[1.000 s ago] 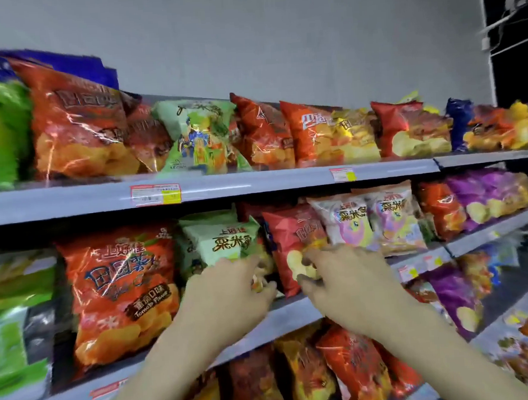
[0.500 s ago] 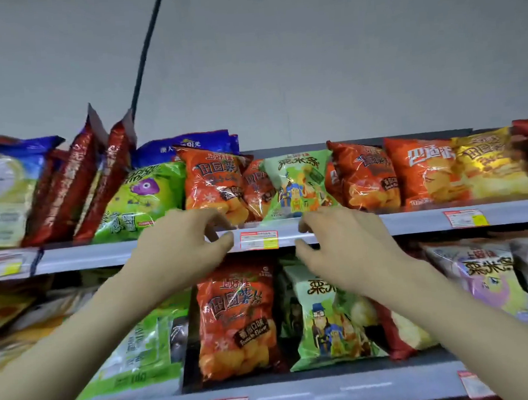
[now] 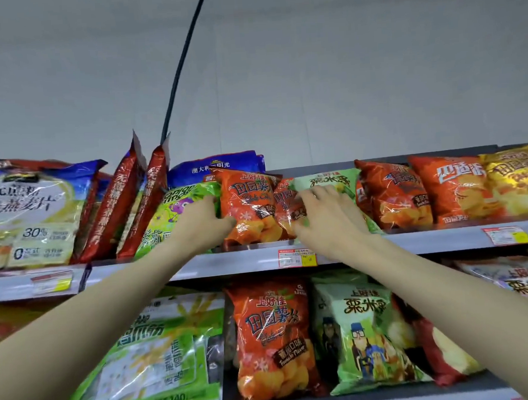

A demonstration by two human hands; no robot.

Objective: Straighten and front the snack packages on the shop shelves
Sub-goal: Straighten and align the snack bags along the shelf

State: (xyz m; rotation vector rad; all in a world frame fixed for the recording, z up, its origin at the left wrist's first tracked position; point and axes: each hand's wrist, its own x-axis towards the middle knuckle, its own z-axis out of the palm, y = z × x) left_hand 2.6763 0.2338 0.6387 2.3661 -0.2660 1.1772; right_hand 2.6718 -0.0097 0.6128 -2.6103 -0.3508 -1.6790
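On the top shelf [image 3: 429,239] an orange tomato-flavour snack bag [image 3: 250,200] stands upright. My left hand [image 3: 201,227] grips its left edge, thumb on the front and fingers tucked behind. A second, smaller orange bag [image 3: 286,198] leans behind it, partly hidden. My right hand [image 3: 326,220] lies with spread fingers on a pale green snack bag [image 3: 332,178]; its thumb touches the smaller orange bag. Much of the green bag is hidden under that hand.
Left of my hands are a bright green bag [image 3: 173,211], a blue bag [image 3: 220,167] behind it and two tilted dark red bags [image 3: 127,205]. Orange and yellow bags [image 3: 453,188] fill the shelf to the right. A black cable [image 3: 183,65] runs up the wall. More bags [image 3: 274,338] stand on the shelf below.
Both hands rose from the middle shelf to the top shelf. They now touch the orange and green bags, which they hovered just below half a second ago.
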